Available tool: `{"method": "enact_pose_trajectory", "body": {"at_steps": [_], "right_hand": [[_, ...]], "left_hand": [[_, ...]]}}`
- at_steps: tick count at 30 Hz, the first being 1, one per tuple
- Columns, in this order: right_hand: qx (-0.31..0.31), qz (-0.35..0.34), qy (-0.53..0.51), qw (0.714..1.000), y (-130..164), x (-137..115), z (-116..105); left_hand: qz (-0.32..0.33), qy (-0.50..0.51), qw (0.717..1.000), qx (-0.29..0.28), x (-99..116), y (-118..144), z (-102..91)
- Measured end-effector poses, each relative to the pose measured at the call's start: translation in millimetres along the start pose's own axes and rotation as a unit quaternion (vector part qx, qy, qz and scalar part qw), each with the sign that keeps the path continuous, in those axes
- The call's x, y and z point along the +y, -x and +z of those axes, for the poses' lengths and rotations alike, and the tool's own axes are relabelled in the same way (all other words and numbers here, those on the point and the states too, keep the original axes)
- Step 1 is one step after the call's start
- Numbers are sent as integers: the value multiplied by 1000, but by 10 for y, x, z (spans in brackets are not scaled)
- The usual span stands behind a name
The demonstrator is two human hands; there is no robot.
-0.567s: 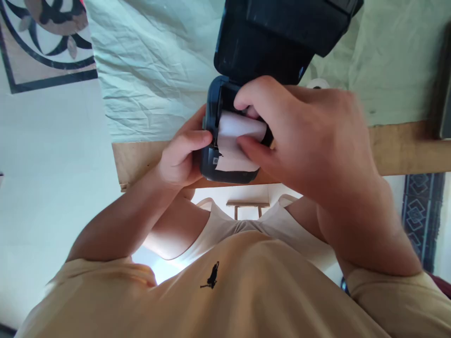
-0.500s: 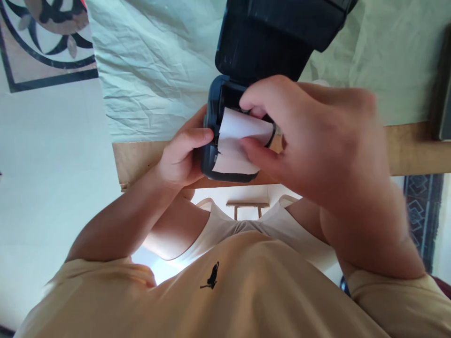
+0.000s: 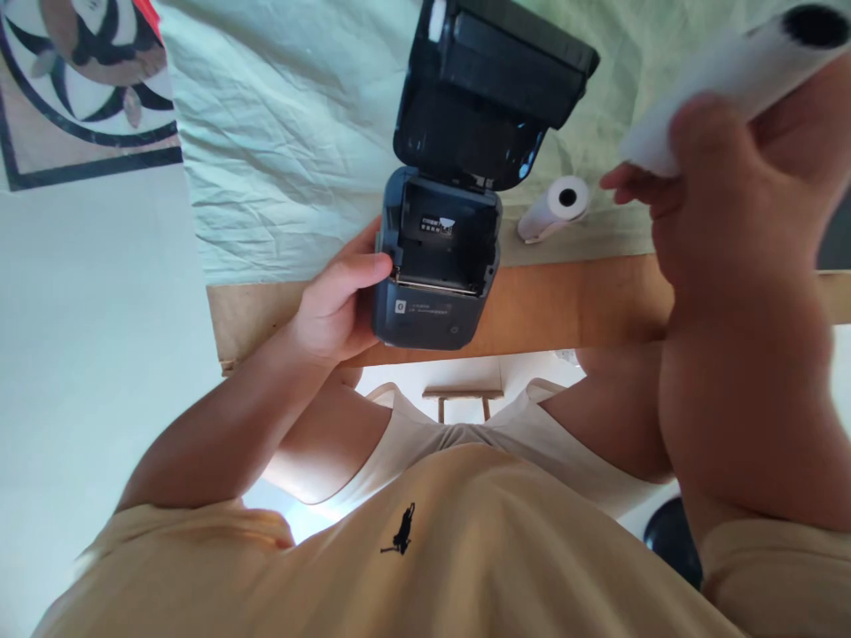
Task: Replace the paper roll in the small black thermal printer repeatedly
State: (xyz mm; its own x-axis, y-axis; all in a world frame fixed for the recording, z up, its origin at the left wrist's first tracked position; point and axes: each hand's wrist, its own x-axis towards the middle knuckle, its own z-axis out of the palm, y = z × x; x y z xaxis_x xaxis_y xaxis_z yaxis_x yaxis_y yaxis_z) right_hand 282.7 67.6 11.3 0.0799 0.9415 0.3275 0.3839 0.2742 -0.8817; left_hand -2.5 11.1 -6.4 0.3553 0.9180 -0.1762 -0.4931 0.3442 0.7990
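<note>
My left hand [image 3: 342,297] grips the left side of a small dark label printer [image 3: 435,315], thumb on its rim. The printer's black lid [image 3: 479,97] is swung up and back, and the paper bay inside holds no roll; a small printed sticker shows at its bottom. Off to the right, my right hand [image 3: 745,177] is closed round a white paper roll [image 3: 724,89], raised and slightly blurred, its dark core end facing up and right. Between the printer and that hand, a second, smaller-looking white paper roll [image 3: 549,211] rests on the cloth.
A pale green cloth [image 3: 285,133] covers the table, with a bare wooden edge [image 3: 565,301] along the front. Beyond the table on the left is a light floor with a patterned tile [image 3: 93,89]. A small wooden stool [image 3: 464,394] shows below.
The white paper has come out of the printer's bay. My right hand has moved right and up, away from the printer, with a paper roll in it. My left hand stays on the printer.
</note>
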Motion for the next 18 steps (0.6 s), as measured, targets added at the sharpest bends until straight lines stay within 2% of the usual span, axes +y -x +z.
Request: {"method": "enact_pose_trajectory", "body": {"at_steps": [2,4,7,12,18], "right_hand": [[30,33,-28,999,-2,41,64],[34,15,36,999,7,24,78],[11,-45,152,987,23,-8,38],[-38,-87,262,960,68,22,-44],[-60,-96,265,958,135,64,-84]], "left_hand": [[-9,1,1000,11,23,6,30],[-16,4,1000,14,50,13,68],[-25,-4,999,21,75,23,104],[-26,11,999,19,66,38,82],[-8,7,999,46,39,62,101]]}}
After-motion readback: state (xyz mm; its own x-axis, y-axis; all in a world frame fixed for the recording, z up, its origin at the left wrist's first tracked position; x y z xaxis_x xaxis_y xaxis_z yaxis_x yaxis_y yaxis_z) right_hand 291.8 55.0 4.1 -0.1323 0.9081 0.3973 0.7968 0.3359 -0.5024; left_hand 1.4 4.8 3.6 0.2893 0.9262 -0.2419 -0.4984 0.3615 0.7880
